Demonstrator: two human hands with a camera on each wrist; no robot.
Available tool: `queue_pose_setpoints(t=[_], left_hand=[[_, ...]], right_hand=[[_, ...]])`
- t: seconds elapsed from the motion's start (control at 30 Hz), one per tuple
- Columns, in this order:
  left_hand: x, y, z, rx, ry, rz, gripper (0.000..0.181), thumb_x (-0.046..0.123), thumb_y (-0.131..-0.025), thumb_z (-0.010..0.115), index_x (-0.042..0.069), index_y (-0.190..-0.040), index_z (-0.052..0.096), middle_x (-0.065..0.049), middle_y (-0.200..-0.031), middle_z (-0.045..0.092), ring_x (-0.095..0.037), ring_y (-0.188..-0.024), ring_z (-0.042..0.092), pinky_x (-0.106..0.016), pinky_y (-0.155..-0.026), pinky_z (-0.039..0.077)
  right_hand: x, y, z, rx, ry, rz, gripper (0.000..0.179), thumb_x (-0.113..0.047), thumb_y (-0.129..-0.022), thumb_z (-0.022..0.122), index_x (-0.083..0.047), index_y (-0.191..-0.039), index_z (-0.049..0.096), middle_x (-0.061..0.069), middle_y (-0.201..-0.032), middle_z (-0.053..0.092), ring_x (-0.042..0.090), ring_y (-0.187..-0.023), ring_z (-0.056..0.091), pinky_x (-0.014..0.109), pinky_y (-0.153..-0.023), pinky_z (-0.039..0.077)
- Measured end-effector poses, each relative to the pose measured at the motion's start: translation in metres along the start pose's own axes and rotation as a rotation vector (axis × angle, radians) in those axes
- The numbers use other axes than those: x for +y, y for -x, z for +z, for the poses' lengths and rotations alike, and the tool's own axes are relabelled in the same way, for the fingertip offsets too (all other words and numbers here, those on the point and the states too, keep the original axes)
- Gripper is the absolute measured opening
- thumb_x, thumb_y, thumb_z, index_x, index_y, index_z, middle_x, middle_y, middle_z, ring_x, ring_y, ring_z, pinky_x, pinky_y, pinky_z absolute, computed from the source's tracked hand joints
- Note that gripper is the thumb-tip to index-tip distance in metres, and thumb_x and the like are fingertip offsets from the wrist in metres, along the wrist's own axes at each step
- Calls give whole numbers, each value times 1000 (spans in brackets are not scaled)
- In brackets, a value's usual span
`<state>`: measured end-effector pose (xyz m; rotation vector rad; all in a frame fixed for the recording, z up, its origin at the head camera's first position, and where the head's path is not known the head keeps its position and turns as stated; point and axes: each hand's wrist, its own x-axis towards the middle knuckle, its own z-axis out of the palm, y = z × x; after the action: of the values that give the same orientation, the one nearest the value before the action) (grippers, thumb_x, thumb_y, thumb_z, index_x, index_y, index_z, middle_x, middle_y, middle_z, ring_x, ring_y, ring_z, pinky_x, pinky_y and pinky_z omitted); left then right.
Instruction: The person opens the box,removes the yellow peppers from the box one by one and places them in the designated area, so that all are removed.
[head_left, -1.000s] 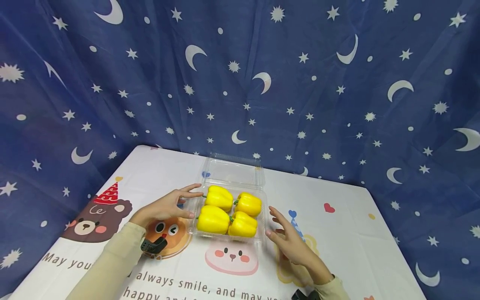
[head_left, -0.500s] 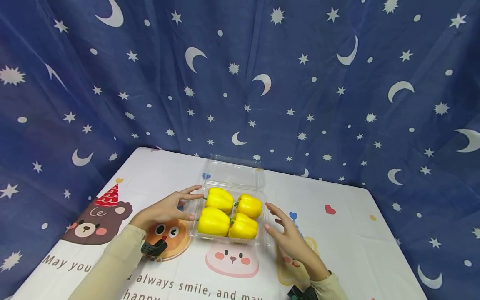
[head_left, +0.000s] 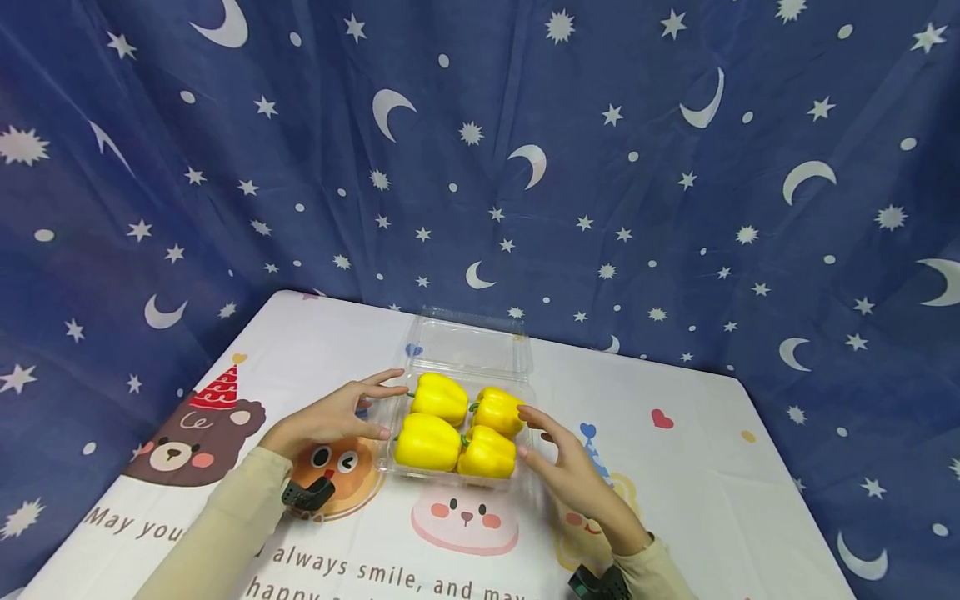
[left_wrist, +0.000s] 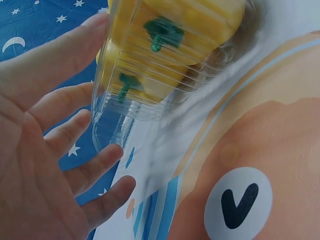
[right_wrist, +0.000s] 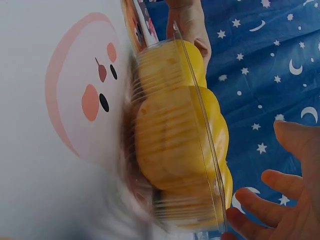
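Observation:
Several yellow bell peppers with green stems lie in a clear plastic clamshell container. Its hinged lid is folded back toward the curtain. My left hand is at the container's left side, thumb and fingers spread; in the left wrist view the thumb lies along the plastic rim. On the opposite side, my right hand has its relaxed fingers at the right rim and overlaps the edge in the head view. The right wrist view shows its fingertips near the rim, with no pepper between them.
A white tablecloth with cartoon animals and printed words covers the table. Behind and beside it hangs a dark blue curtain with moons and stars. Black straps sit on both wrists.
My right hand has moved left, from beside the container to its right rim. The left hand, peppers and container stay where they were.

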<state>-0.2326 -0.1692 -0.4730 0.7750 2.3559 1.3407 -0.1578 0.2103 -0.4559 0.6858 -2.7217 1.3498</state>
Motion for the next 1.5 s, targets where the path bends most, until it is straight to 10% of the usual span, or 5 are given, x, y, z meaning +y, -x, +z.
queue_pose_setpoints(t=[1.5], left_hand=[[5, -1, 0, -1, -30, -19, 67, 19, -88, 77, 8, -149, 51, -13, -170, 20, -46, -155, 16, -71, -116, 31]], right_hand=[[-24, -14, 31, -112, 324, 42, 61, -34, -87, 78, -22, -144, 57, 7, -133, 60, 28, -121, 58, 56, -112, 32]])
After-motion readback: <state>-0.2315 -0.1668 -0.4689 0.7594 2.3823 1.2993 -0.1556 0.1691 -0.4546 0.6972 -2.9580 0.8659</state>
